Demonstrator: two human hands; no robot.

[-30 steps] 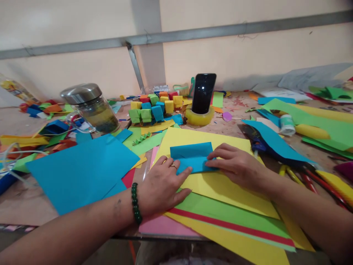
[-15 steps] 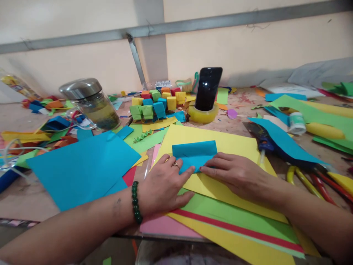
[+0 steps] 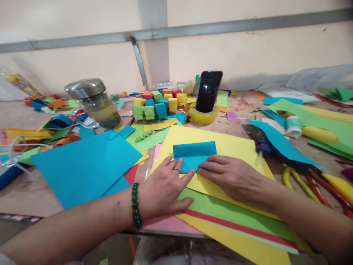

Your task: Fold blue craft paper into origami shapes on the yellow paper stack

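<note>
Partly beneath left hand (image 3: 168, 183): blue paper (image 3: 194, 154).

Pale cream wall (image 3: 237, 55) crossed by a grey metal rail (image 3: 209, 29), with a slanting brace (image 3: 140, 65) below and a grey vertical band (image 3: 156, 66) behind. Brown table (image 3: 41, 187), red-stained toward the back; dim floor (image 3: 104, 248) beneath its front edge.

a craft workshop, shown by a worktable (image 3: 27, 198) strewn with paper scraps (image 3: 27, 133); landmark, the phone (image 3: 209, 91): just left of it, folded paper blocks (image 3: 160, 110); in front of it, stacked coloured sheets (image 3: 233, 144); to its front right, tools with red and yellow handles (image 3: 306, 185); behind it, a wall (image 3: 220, 55) crossed by a metal rail (image 3: 220, 30)
</note>
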